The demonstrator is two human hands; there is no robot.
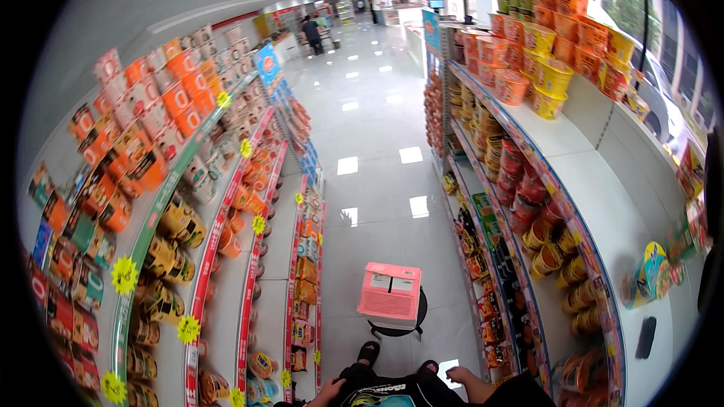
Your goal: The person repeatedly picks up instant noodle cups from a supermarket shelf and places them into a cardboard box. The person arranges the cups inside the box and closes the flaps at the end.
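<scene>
My left hand point(332, 389) hangs low at the bottom edge, beside the dark trousers and near the left shelf's lower tiers. No object shows in it, but its fingers are partly hidden. On the other side, my right hand point(459, 375) is loosely curled close to the right shelf, and whether it is fully closed is unclear. Ahead of my feet, a pink and white cardboard box point(390, 301) rests on a low black round stool point(422, 312) in the aisle. Both hands are apart from the box.
The left shelf unit point(161, 203) carries instant noodle cups and yellow starburst tags. More noodle tubs point(551, 82) are stacked on the right shelf unit point(613, 186), which also bears a dark flat object point(646, 338). A person point(311, 34) stands farther down the tiled aisle.
</scene>
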